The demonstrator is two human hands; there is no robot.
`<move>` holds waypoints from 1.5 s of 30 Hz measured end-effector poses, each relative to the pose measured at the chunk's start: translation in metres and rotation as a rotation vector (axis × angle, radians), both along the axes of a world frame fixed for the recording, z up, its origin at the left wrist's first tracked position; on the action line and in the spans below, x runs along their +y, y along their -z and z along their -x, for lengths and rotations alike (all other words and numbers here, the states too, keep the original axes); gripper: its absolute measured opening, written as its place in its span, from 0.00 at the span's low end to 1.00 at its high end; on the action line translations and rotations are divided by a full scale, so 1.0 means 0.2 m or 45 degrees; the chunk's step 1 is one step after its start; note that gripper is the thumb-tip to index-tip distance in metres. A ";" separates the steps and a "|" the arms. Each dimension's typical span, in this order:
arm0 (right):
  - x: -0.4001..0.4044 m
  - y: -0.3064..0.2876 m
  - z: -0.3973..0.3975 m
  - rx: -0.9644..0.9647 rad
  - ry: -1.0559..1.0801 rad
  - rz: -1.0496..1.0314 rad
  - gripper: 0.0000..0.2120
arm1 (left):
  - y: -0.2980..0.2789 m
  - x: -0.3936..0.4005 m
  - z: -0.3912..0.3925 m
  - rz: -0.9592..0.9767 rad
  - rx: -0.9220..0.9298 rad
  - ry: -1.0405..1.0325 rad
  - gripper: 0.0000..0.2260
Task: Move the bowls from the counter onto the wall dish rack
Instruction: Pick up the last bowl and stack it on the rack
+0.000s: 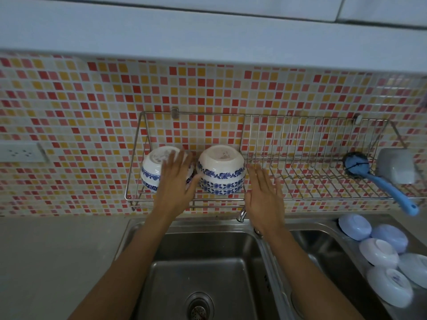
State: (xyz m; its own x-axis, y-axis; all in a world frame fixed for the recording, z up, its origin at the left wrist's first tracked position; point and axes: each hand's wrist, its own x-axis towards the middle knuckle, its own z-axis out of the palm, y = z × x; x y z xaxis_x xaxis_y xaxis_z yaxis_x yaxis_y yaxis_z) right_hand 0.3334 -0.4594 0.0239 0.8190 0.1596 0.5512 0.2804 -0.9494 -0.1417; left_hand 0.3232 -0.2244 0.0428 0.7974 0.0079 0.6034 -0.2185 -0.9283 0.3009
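Note:
Two groups of white bowls with blue flower bands sit upside down in the left part of the wire wall dish rack (300,158). The left bowl (152,167) is partly covered by my left hand (176,183), which is flat with fingers apart in front of it. The right stack of bowls (221,169) stands between both hands. My right hand (264,197) is spread flat just right of that stack, not touching it. Several pale blue and white bowls (379,252) lie upside down on the steel drainboard at the right.
A blue dish brush (379,179) and a grey cup (396,165) hang at the rack's right end. Below is a double steel sink (208,262) with a tap (241,214). A grey counter (57,262) lies left, with a wall socket (20,152) above it.

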 end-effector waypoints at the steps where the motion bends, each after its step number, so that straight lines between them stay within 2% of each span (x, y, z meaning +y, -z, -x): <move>1: -0.01 -0.03 -0.01 0.063 -0.062 0.056 0.29 | 0.03 0.04 0.02 -0.008 0.001 -0.104 0.29; 4: 0.00 -0.09 -0.04 0.256 -0.280 0.171 0.39 | 0.08 0.09 0.05 -0.049 0.074 -0.235 0.32; 8: 0.00 -0.11 -0.07 0.373 -0.372 0.087 0.41 | 0.07 0.08 0.04 -0.107 0.146 -0.240 0.33; 19: 0.01 -0.04 -0.05 0.169 -0.306 0.048 0.39 | 0.07 0.08 0.07 -0.155 0.229 -0.248 0.35; 24: 0.03 0.01 -0.01 0.048 -0.263 -0.018 0.35 | 0.10 0.07 0.12 -0.170 0.248 -0.246 0.35; 28: 0.06 -0.01 0.03 0.019 -0.179 -0.080 0.28 | 0.10 0.06 0.22 -0.210 0.310 -0.219 0.41; 31: 0.07 0.01 0.13 0.055 -0.116 -0.045 0.24 | 0.14 0.09 0.35 -0.278 0.346 -0.174 0.37; 34: 0.09 0.07 0.25 0.147 -0.066 0.085 0.30 | 0.18 0.14 0.48 -0.343 0.366 -0.130 0.34; 39: 0.10 0.02 0.39 0.285 -0.070 0.038 0.31 | 0.13 0.19 0.62 -0.268 0.513 -0.041 0.25; 45: 0.16 -0.18 0.56 0.354 -0.116 0.058 0.17 | -0.12 0.25 0.78 -0.234 0.590 -0.040 0.24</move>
State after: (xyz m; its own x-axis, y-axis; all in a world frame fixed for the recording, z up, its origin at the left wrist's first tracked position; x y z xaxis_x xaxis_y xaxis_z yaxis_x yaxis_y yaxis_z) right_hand 0.2214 -0.4280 0.0603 0.9187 0.2589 0.2982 0.3213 -0.9291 -0.1832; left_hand 0.1674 -0.1739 0.0673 0.9831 -0.0371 0.1793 -0.0717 -0.9791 0.1904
